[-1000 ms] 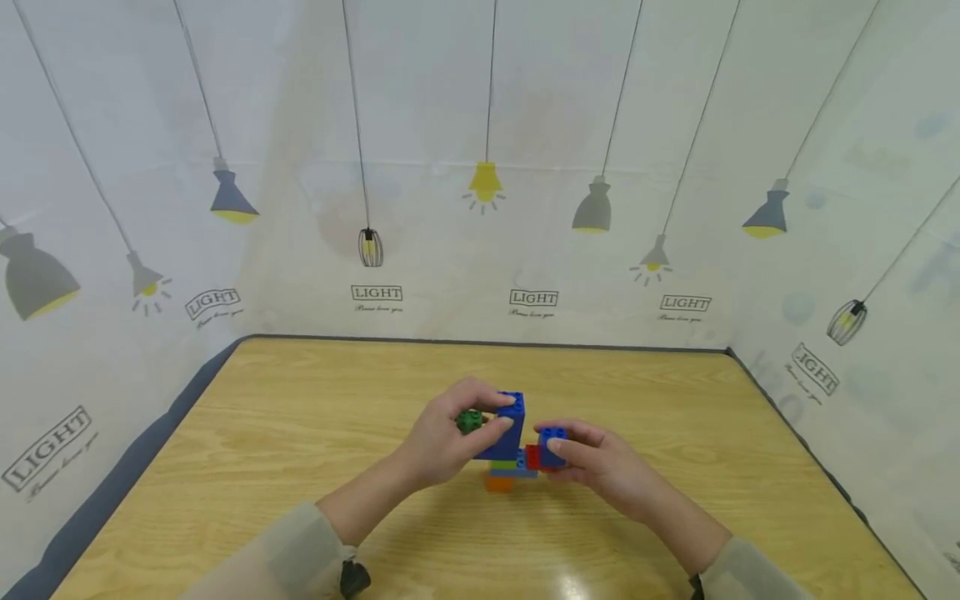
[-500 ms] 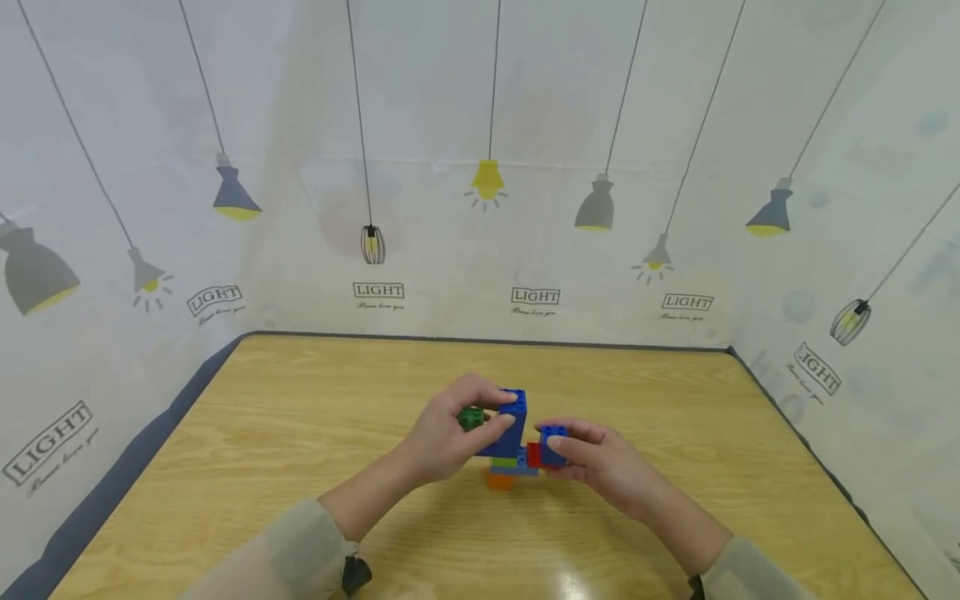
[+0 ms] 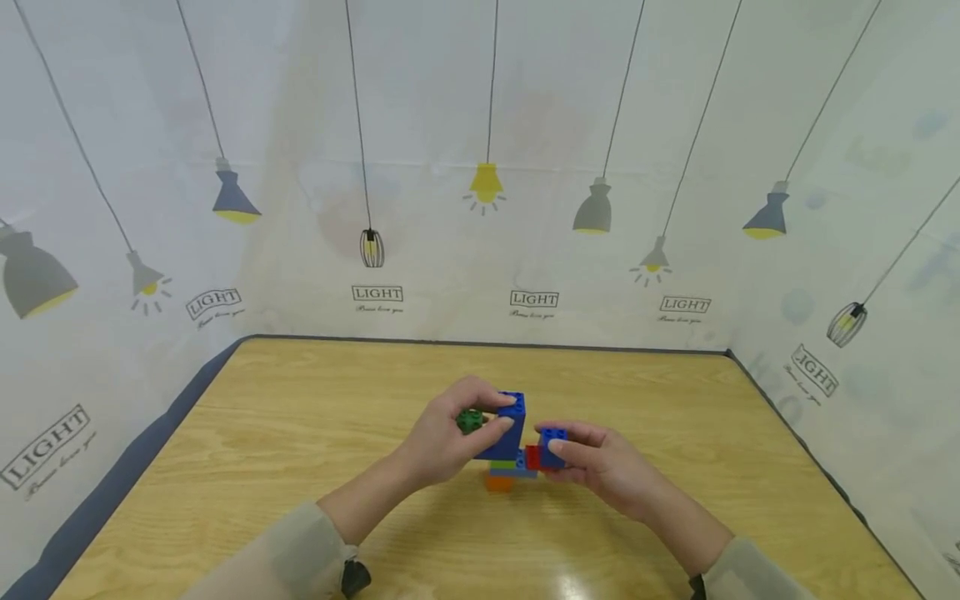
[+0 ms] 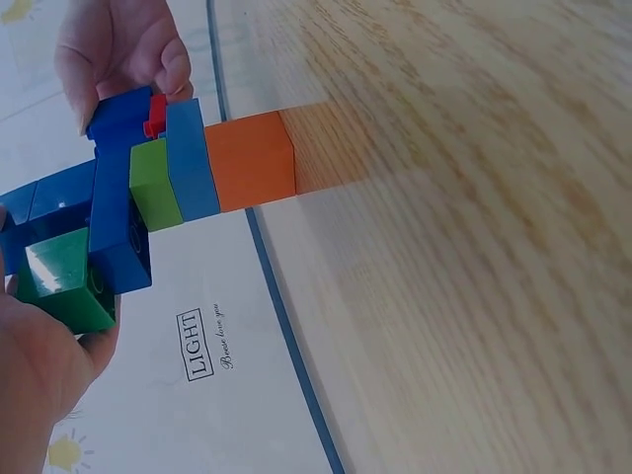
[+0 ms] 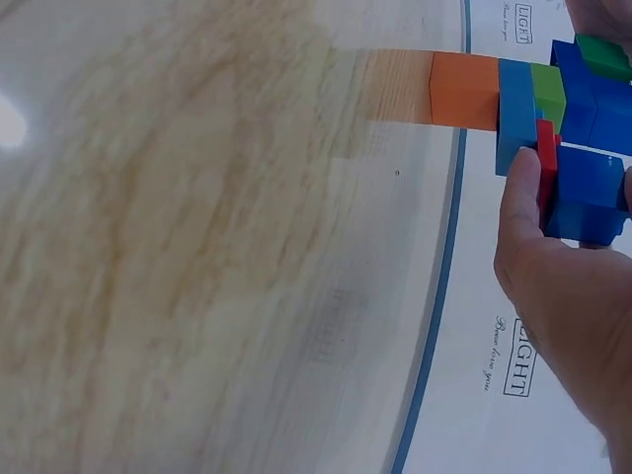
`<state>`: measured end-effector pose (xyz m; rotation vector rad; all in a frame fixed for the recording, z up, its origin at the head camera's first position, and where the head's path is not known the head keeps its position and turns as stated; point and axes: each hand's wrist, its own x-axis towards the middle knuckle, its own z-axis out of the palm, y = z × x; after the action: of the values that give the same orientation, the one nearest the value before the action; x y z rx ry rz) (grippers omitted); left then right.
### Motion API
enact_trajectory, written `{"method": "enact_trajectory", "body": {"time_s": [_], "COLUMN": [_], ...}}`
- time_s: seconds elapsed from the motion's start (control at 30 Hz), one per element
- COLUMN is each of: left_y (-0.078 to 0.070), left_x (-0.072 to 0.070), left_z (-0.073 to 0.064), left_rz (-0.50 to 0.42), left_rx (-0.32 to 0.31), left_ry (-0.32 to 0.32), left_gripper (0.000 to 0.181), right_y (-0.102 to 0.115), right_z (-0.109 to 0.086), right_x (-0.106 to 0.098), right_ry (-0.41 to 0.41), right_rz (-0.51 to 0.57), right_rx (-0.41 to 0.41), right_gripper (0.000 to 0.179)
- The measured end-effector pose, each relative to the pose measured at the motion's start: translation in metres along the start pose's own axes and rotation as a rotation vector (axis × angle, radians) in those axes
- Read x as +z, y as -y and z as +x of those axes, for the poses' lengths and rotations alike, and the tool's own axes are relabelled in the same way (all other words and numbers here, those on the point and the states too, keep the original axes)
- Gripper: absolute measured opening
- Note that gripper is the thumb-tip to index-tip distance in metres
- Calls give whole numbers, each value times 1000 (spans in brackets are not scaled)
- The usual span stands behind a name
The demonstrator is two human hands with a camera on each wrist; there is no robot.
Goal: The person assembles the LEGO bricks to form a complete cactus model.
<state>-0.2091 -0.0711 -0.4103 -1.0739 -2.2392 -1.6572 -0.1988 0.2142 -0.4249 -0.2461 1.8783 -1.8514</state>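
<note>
A joined stack of building blocks stands on the table, an orange block (image 4: pixel 252 161) at its foot. Above that come a light blue block (image 4: pixel 190 158), a lime green block (image 5: pixel 548 94) and dark blue blocks (image 3: pixel 504 440). My left hand (image 3: pixel 450 433) grips the upper dark blue blocks between thumb and fingers, beside a dark green block (image 4: pixel 67 279) on the stack's left side. On the right, my right hand (image 3: pixel 611 467) pinches a small dark blue block (image 3: pixel 552 447) over a thin red piece (image 3: pixel 533 456), which overlaps the end of the light blue block.
The wood-grain table (image 3: pixel 300 400) has a dark edging (image 3: pixel 420 340) along its back. Behind and at both sides hangs a pale cloth (image 3: pixel 435 100) printed with lamps and the word LIGHT.
</note>
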Motion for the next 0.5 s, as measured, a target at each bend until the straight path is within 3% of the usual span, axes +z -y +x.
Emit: {"method": "enact_trajectory", "body": {"time_s": [0.27,0.5], "left_y": [1,0], "left_x": [-2,-2], "left_z": [-1,-2], "left_rz": [-3,2], "left_rx": [39,23], "left_ry": [-11,-18], "left_gripper": [22,22], "right_y": [0,-4], "right_z": [2,4], "right_x": [0,1], "right_ry": [23,9], "right_rz": [33,-26], "right_rx": [6,35], "right_gripper": [59,63]}}
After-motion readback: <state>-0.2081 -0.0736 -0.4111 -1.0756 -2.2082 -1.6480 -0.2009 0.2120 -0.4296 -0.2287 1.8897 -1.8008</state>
